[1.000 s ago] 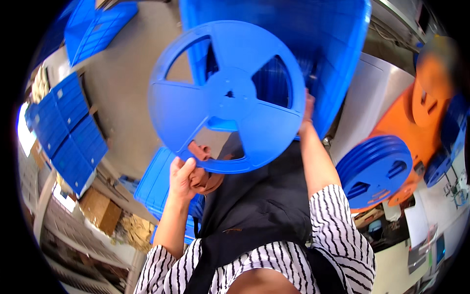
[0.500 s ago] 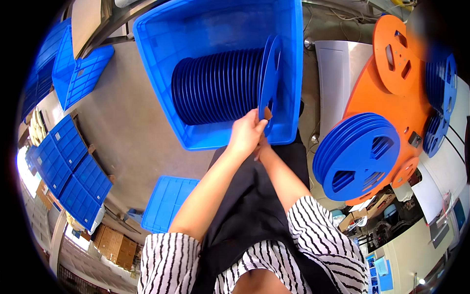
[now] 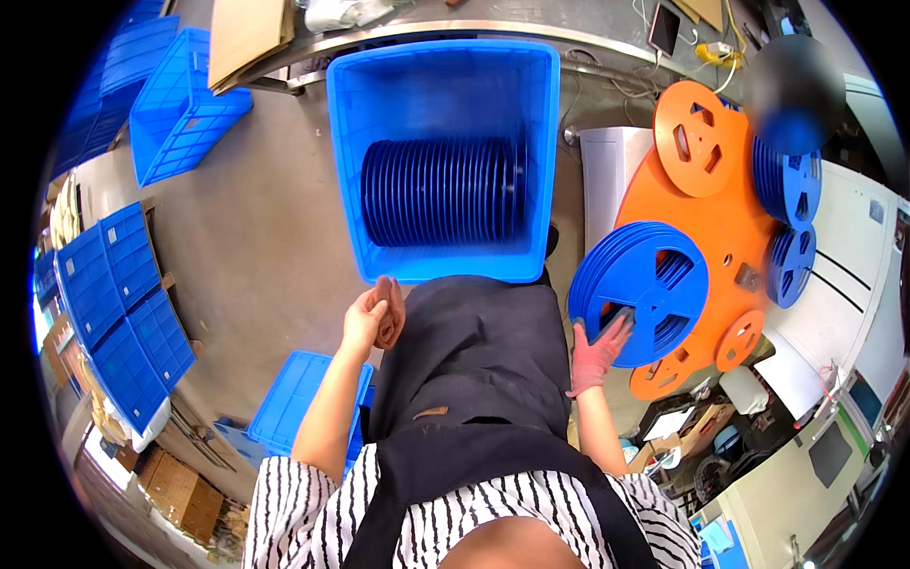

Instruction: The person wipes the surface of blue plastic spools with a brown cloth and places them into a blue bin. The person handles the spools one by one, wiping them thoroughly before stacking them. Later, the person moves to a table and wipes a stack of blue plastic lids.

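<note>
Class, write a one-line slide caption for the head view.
Gloved right hand at blue reels on an orange machine; left hand holds a brown cloth near a blue bin.

Into the blue bin (image 3: 548, 142) a hand can be passed from above, since its mouth is open. Inside, most of the middle is taken by a row of blue discs (image 3: 441, 194); more room is left between this row and the far wall. Behind the bin, the way is blocked by a table edge (image 3: 427, 28). From the left hand (image 3: 360, 327), the bin can be reached over its near rim. For the right hand (image 3: 597, 356), passage farther right is obstructed by the stack of blue reels (image 3: 654, 302) and the orange plate (image 3: 735, 213).
</note>
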Action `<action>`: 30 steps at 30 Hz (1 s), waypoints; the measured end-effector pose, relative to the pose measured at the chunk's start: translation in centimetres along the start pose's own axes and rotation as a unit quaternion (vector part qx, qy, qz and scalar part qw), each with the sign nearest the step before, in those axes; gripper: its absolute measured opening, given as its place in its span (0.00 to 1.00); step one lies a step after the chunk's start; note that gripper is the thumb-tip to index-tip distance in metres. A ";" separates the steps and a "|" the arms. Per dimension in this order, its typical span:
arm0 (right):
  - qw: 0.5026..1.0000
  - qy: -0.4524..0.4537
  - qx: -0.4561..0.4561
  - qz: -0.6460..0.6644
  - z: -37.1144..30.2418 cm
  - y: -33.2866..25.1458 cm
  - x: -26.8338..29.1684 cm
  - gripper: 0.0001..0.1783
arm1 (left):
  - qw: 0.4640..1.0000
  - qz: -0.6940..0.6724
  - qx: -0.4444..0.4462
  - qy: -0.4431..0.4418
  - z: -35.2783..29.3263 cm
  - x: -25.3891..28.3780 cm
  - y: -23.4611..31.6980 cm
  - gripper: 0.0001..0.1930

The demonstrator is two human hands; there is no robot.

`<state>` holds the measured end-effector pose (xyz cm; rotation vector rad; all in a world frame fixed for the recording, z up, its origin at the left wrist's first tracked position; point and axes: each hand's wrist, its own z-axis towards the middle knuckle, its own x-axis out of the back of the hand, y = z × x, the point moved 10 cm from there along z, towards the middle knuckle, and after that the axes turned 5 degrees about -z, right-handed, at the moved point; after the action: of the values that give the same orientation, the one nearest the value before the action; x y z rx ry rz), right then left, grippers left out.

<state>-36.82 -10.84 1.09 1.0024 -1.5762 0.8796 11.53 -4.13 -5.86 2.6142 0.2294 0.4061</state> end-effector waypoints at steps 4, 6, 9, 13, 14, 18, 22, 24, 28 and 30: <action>0.994 -0.105 -0.006 -0.032 -1.7 2.4 -3.7 0.40 | 0.998 -0.030 0.035 -0.042 -2.7 2.0 -0.1 0.17; 0.994 -0.093 0.013 -0.057 -1.7 1.8 -3.2 0.35 | 0.999 0.013 -0.038 -0.030 -3.7 2.3 2.0 0.18; 1.000 -0.016 0.002 -0.015 -1.8 3.0 -0.5 0.29 | 0.994 0.053 -0.082 -0.047 -5.3 1.5 5.2 0.20; 0.991 0.111 -0.034 0.071 -1.6 4.7 8.7 0.22 | 0.994 0.023 -0.041 -0.101 -7.7 0.3 7.6 0.20; 0.978 0.167 -0.023 0.122 -1.9 5.3 12.1 0.21 | 0.994 0.016 -0.045 -0.093 -8.0 0.7 8.0 0.20; 0.827 0.110 -0.102 0.541 -2.6 4.3 23.2 0.17 | 0.992 -0.035 -0.046 -0.113 -8.9 -0.3 9.1 0.20; 0.679 0.105 -0.057 0.724 -2.8 3.5 25.0 0.17 | 0.982 -0.061 -0.106 -0.144 -7.1 -0.5 9.2 0.19; 0.515 0.014 -0.062 0.855 -2.5 1.2 23.4 0.17 | 0.982 -0.042 -0.117 -0.143 -7.1 -0.1 9.3 0.19; 0.481 -0.017 -0.050 0.875 -2.9 -2.0 22.4 0.17 | 0.981 -0.046 -0.161 -0.102 -8.1 1.5 10.5 0.18; 0.409 -0.069 -0.053 0.908 -2.7 -2.9 20.8 0.17 | 0.979 -0.065 -0.175 -0.086 -8.2 2.2 11.0 0.18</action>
<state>-35.75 -13.06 22.08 -1.4799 -2.4343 1.9169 11.94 -9.57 6.92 2.2572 0.2452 0.1561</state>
